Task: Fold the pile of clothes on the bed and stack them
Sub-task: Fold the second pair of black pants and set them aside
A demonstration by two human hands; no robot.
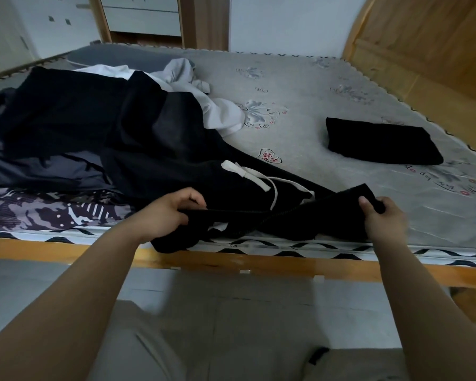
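My left hand (165, 215) and right hand (382, 218), fingers gripping black pants (259, 215) at the bed (341, 105) edge, folded black garment (382, 144) well apart

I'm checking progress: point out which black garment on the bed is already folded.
The black garment lying alone on the right of the mattress: a neat flat rectangle. The other black clothes lie crumpled in the left pile.

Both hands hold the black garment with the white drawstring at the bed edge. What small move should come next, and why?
Probably pull both hands apart to stretch the waistband flat. The left hand and right hand each grip the black garment, which sags bunched between them over the mattress edge.
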